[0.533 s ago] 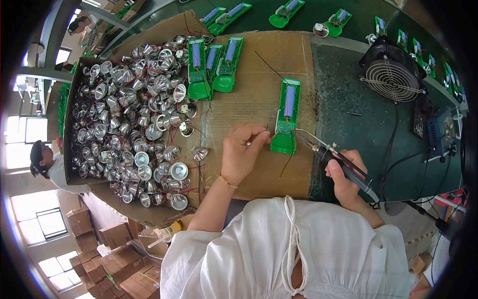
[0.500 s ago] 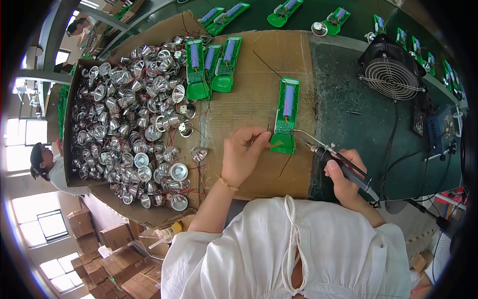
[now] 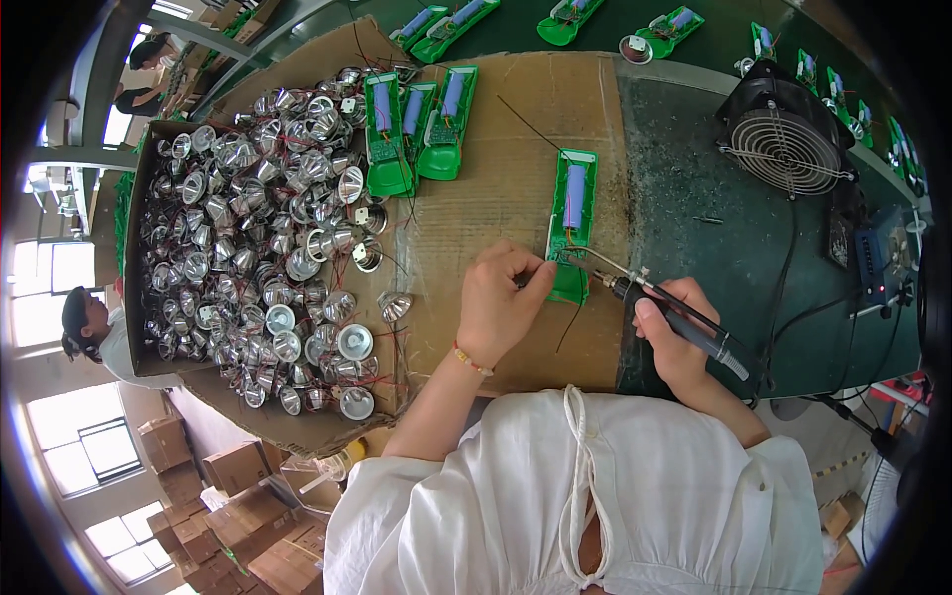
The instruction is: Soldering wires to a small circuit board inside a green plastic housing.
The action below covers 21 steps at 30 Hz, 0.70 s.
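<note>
the right hand's (image 3: 679,332) grip is wrapped around a soldering iron (image 3: 696,335), its tip pointing left at the circuit board (image 3: 561,255) in a green casing (image 3: 569,288). the casing lies between the hands on a cardboard sheet (image 3: 466,218) over the tabletop (image 3: 694,273), a purple battery (image 3: 574,196) in its upper half. the left hand (image 3: 501,302) has thumb and forefinger pressed together by the board's left edge; whether they pinch something thin i cannot tell. silvery reflectors (image 3: 263,258) are heaped to the left
</note>
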Each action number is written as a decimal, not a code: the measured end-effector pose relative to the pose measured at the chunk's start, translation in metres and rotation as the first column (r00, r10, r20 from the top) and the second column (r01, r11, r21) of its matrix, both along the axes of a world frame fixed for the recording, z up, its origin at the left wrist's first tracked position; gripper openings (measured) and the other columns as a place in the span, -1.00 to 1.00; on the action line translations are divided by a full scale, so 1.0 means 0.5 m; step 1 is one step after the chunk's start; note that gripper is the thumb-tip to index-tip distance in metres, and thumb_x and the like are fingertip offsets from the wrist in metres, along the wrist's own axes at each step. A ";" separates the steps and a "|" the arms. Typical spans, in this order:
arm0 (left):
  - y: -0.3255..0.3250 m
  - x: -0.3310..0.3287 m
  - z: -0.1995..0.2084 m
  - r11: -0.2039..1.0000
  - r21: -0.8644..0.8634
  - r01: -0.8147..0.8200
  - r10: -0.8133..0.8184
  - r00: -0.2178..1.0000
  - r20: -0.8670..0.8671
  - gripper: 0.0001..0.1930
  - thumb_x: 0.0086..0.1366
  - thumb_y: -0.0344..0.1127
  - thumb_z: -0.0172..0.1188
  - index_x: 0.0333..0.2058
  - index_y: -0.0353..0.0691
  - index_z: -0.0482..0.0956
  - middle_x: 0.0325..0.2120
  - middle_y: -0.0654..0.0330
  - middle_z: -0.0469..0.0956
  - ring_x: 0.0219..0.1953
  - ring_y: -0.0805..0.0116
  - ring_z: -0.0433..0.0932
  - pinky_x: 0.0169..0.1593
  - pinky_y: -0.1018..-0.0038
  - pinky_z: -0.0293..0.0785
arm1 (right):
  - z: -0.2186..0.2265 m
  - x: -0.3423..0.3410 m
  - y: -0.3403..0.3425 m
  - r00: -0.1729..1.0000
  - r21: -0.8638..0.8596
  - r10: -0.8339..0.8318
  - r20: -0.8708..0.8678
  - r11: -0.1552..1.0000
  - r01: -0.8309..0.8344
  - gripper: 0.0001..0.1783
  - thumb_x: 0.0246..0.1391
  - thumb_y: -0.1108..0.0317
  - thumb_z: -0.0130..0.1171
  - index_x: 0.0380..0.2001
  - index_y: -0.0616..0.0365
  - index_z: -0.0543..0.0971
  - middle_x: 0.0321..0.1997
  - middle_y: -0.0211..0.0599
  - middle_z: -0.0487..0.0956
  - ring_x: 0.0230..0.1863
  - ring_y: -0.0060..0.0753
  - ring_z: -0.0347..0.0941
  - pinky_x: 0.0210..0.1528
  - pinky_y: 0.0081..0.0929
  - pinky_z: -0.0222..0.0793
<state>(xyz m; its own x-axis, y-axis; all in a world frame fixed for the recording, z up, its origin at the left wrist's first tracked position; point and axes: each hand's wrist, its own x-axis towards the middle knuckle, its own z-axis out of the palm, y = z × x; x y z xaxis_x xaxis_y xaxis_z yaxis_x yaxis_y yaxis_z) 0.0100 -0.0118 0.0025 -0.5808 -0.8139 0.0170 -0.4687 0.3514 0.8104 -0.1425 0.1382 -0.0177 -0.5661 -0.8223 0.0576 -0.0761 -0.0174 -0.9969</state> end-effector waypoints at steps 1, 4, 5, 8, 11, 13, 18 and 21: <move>-0.001 0.001 -0.002 1.000 -0.001 0.007 -0.007 1.000 0.016 -0.87 0.05 -0.37 0.21 -0.57 -0.31 0.55 -0.59 0.16 0.45 -0.53 0.33 0.41 -0.44 0.46 0.30 | -0.002 -0.001 0.000 1.000 0.006 0.010 0.008 1.000 -0.010 -0.83 -0.01 0.44 0.15 -0.40 0.27 0.39 -0.56 -0.28 0.47 -0.59 -0.61 0.38 -0.58 -0.67 0.33; -0.002 -0.001 -0.002 1.000 0.007 0.012 -0.012 0.999 0.033 -0.87 0.07 -0.38 0.22 -0.54 -0.34 0.54 -0.57 0.19 0.45 -0.52 0.43 0.39 -0.44 0.54 0.29 | 0.008 0.005 -0.006 0.993 0.006 -0.042 0.108 0.999 0.041 -0.85 -0.03 0.45 0.18 -0.42 0.27 0.43 -0.62 -0.38 0.49 -0.59 -0.69 0.38 -0.54 -0.70 0.29; -0.003 -0.003 -0.002 1.000 0.015 0.008 -0.009 0.999 0.034 -0.86 0.07 -0.38 0.22 -0.54 -0.34 0.54 -0.57 0.19 0.45 -0.52 0.43 0.39 -0.44 0.54 0.29 | 0.016 0.005 -0.006 0.993 0.005 -0.044 0.107 0.999 0.044 -0.85 -0.03 0.45 0.18 -0.42 0.27 0.43 -0.62 -0.38 0.49 -0.59 -0.69 0.38 -0.54 -0.70 0.29; -0.001 -0.002 -0.005 1.000 -0.023 0.001 -0.001 1.000 -0.001 -0.86 0.03 -0.36 0.21 -0.61 -0.31 0.53 -0.61 0.11 0.44 -0.56 0.24 0.43 -0.47 0.42 0.32 | 0.031 0.005 0.002 0.976 0.018 -0.060 0.207 0.998 0.057 -0.84 -0.01 0.44 0.16 -0.40 0.27 0.42 -0.59 -0.33 0.50 -0.58 -0.66 0.40 -0.53 -0.69 0.33; -0.003 -0.004 -0.003 1.000 0.012 -0.025 0.025 1.000 0.007 -0.85 0.03 -0.36 0.21 -0.61 -0.31 0.53 -0.62 0.11 0.44 -0.58 0.25 0.43 -0.48 0.41 0.32 | 0.025 -0.003 0.008 0.995 -0.023 -0.049 0.089 0.998 0.051 -0.83 0.01 0.42 0.16 -0.38 0.28 0.41 -0.56 -0.29 0.51 -0.57 -0.63 0.42 -0.53 -0.68 0.36; -0.003 -0.003 -0.003 1.000 0.006 -0.021 0.021 1.000 0.006 -0.85 0.03 -0.36 0.21 -0.61 -0.31 0.53 -0.63 0.11 0.44 -0.59 0.25 0.43 -0.49 0.41 0.31 | 0.020 -0.002 0.013 0.985 -0.010 -0.072 0.158 0.997 0.074 -0.82 0.00 0.43 0.16 -0.37 0.28 0.40 -0.56 -0.28 0.51 -0.55 -0.63 0.42 -0.52 -0.66 0.38; -0.003 -0.006 -0.006 1.000 -0.005 -0.022 0.022 1.000 0.007 -0.85 0.02 -0.35 0.21 -0.61 -0.31 0.53 -0.64 0.11 0.43 -0.60 0.25 0.42 -0.50 0.41 0.31 | 0.023 -0.001 0.018 0.983 -0.022 -0.071 0.171 0.997 0.076 -0.82 0.00 0.43 0.16 -0.37 0.28 0.41 -0.55 -0.28 0.51 -0.55 -0.62 0.42 -0.52 -0.66 0.37; -0.001 -0.006 -0.004 0.998 -0.048 -0.029 0.030 0.999 0.018 -0.83 0.02 -0.35 0.21 -0.63 -0.31 0.52 -0.66 0.11 0.43 -0.61 0.25 0.42 -0.51 0.42 0.30 | 0.022 -0.001 0.019 0.984 -0.019 -0.064 0.167 0.997 0.068 -0.82 0.00 0.43 0.16 -0.38 0.28 0.41 -0.55 -0.28 0.50 -0.55 -0.62 0.42 -0.52 -0.67 0.37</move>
<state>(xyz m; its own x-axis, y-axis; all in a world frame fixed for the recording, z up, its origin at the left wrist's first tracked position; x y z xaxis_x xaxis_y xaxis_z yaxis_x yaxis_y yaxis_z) 0.0072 -0.0123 0.0005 -0.5571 -0.8292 0.0453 -0.4945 0.3750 0.7841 -0.1430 0.1479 -0.0068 -0.6227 -0.7821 -0.0224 0.0890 -0.0423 -0.9951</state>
